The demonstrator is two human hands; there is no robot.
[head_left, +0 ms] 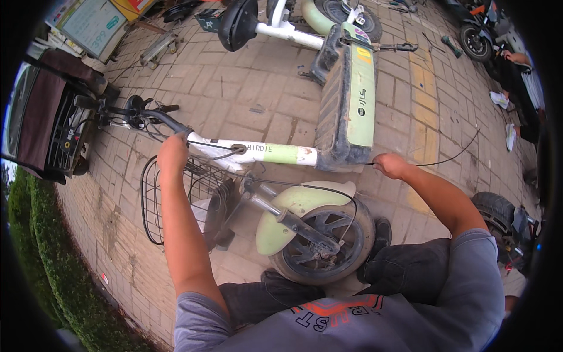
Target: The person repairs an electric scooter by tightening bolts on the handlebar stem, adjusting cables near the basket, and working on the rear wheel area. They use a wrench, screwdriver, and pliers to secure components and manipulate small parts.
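Fingers point(380, 159) of right hand point(392, 166) pinch black cable point(461, 152) beside green-white scooter point(287, 154).

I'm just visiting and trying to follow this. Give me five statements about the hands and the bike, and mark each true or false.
1. The right hand holds a thin black cable. True.
2. The bike stands upright on both wheels. False: it lies on its side on the paving.
3. The front mudguard is pale green. True.
4. The left hand is on the front wheel. False: it is at the white tube, near the handlebars.
5. The wire basket is left of the front wheel. True.
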